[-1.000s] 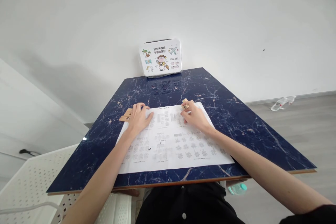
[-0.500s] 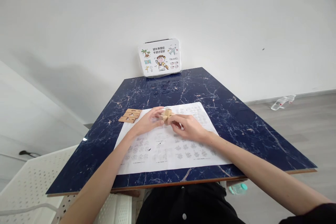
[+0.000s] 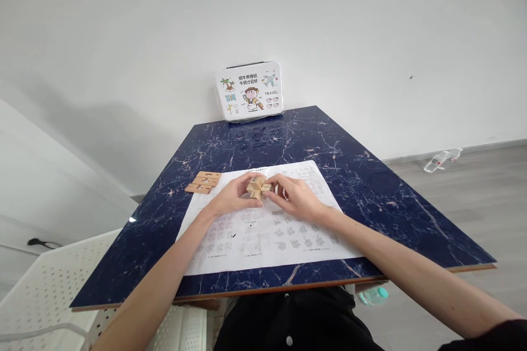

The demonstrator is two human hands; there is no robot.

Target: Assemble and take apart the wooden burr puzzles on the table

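Across the upper frame a plain white wall (image 3: 144,38) is seen, and below it a dark blue, white-veined bench (image 3: 329,148) is partly covered by a large white printed paper sheet (image 3: 263,249). Near the centre of the frame, over the sheet's upper half, a small cluster of pale wooden blocks (image 3: 256,186) is held between two bare hands. Its left side is cupped by the curled fingers and thumb of the left hand (image 3: 230,194), while its right-hand block is pinched by the fingers of the right hand (image 3: 298,197). Whether the cluster is rested on the sheet cannot be told. If the right-hand block were pushed askew, the others could be forced apart; if the left grip were loosened, the cluster could be tipped or dropped. Were the sheet dragged by a forearm, the flat tan wooden pieces with cut-outs (image 3: 201,182), lying at its upper left corner, could be shifted too.
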